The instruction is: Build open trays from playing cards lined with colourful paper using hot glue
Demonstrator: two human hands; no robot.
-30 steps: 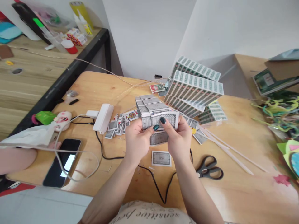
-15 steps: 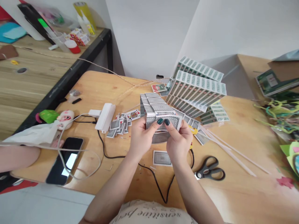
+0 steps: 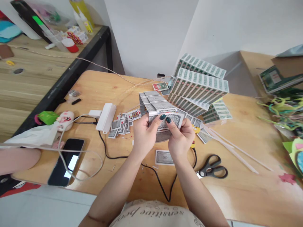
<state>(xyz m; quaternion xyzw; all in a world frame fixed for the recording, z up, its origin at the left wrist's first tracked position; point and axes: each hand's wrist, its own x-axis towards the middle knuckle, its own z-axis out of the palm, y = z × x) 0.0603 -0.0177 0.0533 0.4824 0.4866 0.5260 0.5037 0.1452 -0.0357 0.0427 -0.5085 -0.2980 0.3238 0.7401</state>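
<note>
The tiered playing-card piece (image 3: 156, 100), held just above the middle of the counter (image 3: 248, 195), seems well built up; a loose card pile (image 3: 121, 125) and one face-down card (image 3: 163, 157) remain outside it. The left hand (image 3: 145, 136) and right hand (image 3: 180, 140) pinch its near end, thumbs on top, other fingers partly hidden. Its tiers point toward the wall (image 3: 151, 37); the near card's (image 3: 176, 118) long axis runs crosswise. How they join is hard to tell.
</note>
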